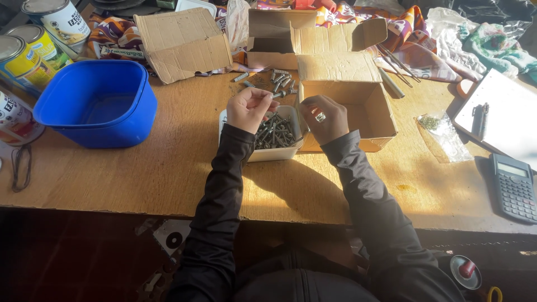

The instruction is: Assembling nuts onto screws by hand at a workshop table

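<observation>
White tray (263,155) (screws (274,133) inside)

1. Long dark sleeves — black or near it — cover both arms to the wrists.
2. The right hand (327,118) wears a ring with a pale, possibly stone-set top.
3. The left hand (250,107) is bare — no ring shows.
</observation>
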